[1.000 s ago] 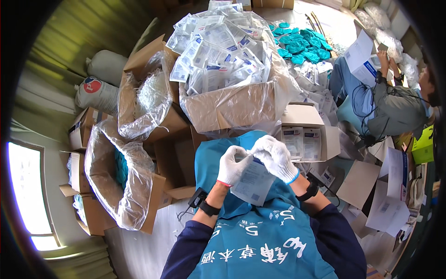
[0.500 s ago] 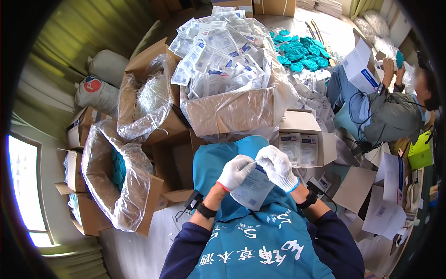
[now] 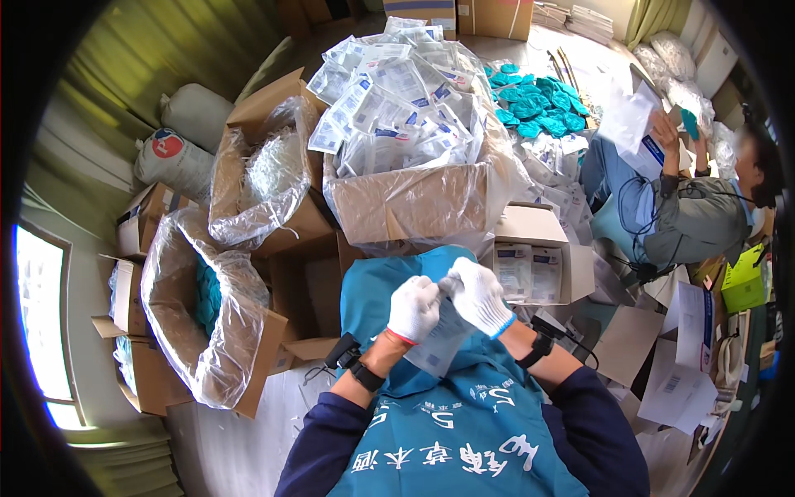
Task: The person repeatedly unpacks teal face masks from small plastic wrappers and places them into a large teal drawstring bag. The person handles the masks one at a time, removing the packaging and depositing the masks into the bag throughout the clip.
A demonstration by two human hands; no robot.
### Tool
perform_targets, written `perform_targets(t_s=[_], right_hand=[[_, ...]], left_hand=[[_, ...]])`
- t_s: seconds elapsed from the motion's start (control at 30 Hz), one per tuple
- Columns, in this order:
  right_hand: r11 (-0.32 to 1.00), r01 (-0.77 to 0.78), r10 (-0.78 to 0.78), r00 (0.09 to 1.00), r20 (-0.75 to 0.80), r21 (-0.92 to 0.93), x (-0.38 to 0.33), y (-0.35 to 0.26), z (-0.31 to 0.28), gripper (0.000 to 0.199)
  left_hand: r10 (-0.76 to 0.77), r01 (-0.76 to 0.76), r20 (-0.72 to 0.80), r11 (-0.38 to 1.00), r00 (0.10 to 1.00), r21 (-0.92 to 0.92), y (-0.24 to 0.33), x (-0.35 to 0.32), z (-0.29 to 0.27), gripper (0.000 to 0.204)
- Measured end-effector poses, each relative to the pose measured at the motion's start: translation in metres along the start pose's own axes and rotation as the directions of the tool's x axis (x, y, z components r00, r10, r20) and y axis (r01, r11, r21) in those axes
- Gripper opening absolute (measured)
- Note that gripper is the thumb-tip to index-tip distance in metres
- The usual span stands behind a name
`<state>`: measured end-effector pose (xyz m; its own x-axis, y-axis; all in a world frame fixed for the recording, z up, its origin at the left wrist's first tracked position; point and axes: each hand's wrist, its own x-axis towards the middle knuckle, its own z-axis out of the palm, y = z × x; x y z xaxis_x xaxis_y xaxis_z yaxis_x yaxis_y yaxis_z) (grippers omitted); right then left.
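Observation:
A clear, printed plastic packet [image 3: 440,345] hangs below my two gloved hands, over the teal apron on my lap. My left hand [image 3: 416,309], in a white knit glove with a red cuff, is closed on the packet's upper edge. Beside it, fingertips close to the left ones, my right hand [image 3: 479,296], in a white glove with a blue cuff, is closed on the same edge. Both sets of fingers cover most of that edge. An open carton [image 3: 530,219] holding upright packets stands just beyond my right hand.
Ahead stands a large plastic-lined carton [image 3: 414,203] heaped with packets. Lined cartons [image 3: 269,369] sit at left, one with teal items inside. Several teal items [image 3: 542,103] lie in a pile at far right, near a seated co-worker [image 3: 696,219] holding a white printed sheet or box.
Both hands have shifted slightly left, and my left hand has turned so its back shows more. Less of the packet's printed face is visible. The co-worker's hands and white piece have moved.

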<state>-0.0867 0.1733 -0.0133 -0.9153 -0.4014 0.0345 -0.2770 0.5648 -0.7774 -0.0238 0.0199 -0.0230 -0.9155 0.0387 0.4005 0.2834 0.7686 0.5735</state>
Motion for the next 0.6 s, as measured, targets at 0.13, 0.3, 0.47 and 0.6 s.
perform_targets(t_s=[0.13,0.3,0.47,0.6], right_hand=[[0.985,-0.111,0.109,0.994,0.017,0.130,0.023,-0.020,0.019,0.028],[0.911,-0.325,0.311,0.946,0.096,0.255,0.043,0.014,0.055,0.033],[0.837,-0.378,0.336,0.926,0.173,0.395,0.018,0.074,0.084,0.036],[0.883,-0.346,0.176,0.871,0.459,0.318,0.004,0.047,0.050,0.014]], left_hand=[[0.124,-0.122,-0.004,0.983,0.992,0.138,-0.003,0.011,-0.030,0.009],[0.348,-0.358,0.093,0.922,0.933,0.144,0.040,-0.006,-0.075,0.020],[0.278,-0.278,0.028,0.960,0.960,0.007,0.074,-0.020,-0.137,0.028],[0.128,-0.109,0.178,0.988,0.976,-0.111,0.057,-0.021,-0.137,0.009]])
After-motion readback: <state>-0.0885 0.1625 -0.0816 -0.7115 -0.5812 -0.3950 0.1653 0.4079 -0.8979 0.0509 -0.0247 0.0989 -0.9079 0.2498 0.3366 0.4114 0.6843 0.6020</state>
